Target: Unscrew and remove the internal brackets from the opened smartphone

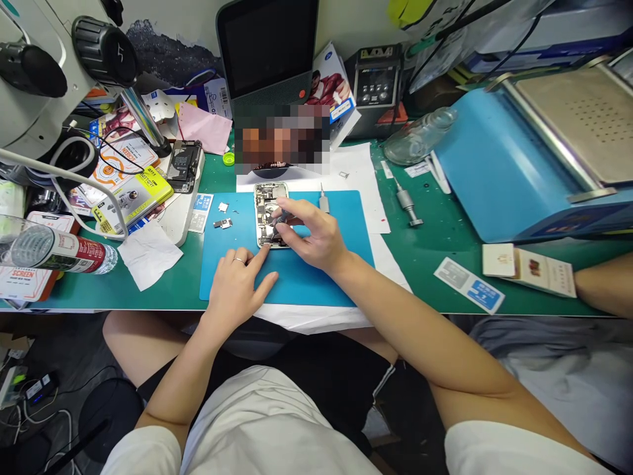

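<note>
An opened smartphone (pixel 264 194), its inner boards and parts bare, lies upright to me on a blue work mat (pixel 306 280). My right hand (pixel 316 234) is over its right side, thumb and fingers pinched around a small grey screwdriver (pixel 282 216) that points down into the phone; its tip is hidden. My left hand (pixel 240 280) rests on the mat with fingers apart, the index fingertip touching the phone's lower edge. Left of the phone lie a small metal-and-black phone part (pixel 223 223) and a small silver plate (pixel 223 207). Another screwdriver (pixel 323 200) stands just behind my right hand.
A third screwdriver (pixel 406 204) lies on the green table at right, near a glass jar (pixel 420 135) and a blue machine (pixel 475 171). At left are a plastic bottle (pixel 64 251), boxes and another opened phone (pixel 184 165). Another person's arm (pixel 606 284) reaches in at right.
</note>
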